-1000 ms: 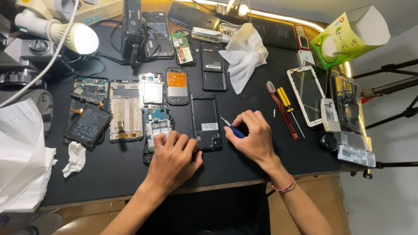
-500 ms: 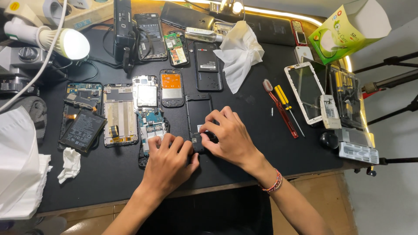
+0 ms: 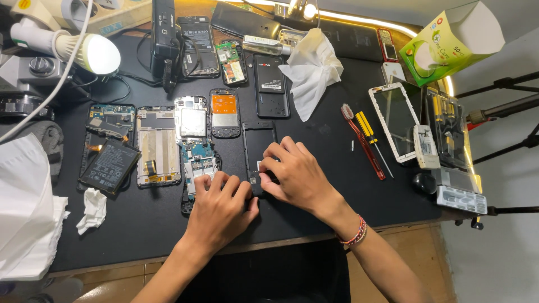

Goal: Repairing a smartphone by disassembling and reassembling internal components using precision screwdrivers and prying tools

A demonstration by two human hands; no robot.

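Both hands work on one black phone back lying flat on the black desk; every place below is given from this back.

Left hand sits at its lower left corner, palm down, fingers narrow and bent, tips on the back's lower left edge and on the bare circuit board just left of it; this looks like bracing, to keep the part from sliding. Right hand covers its lower right, fingers curled tight and pressed on the lower part of the shell. Whether they pinch a small tool or only the shell, cannot tell; thumb is hidden.

Left of the back: a run of opened phone parts laid flat side by side, likely so each stays visible; four at least, plus one loose battery farthest left. Above it: one orange-topped phone piece and one dark phone. Upper right: one crumpled tissue. Right: one red toothbrush, one yellow-handled screwdriver, then one white screen frame, all well apart from the hands. Far upper right: one green box. Far upper left: one lit lamp aimed over the parts. Lower left: one small tissue wad.
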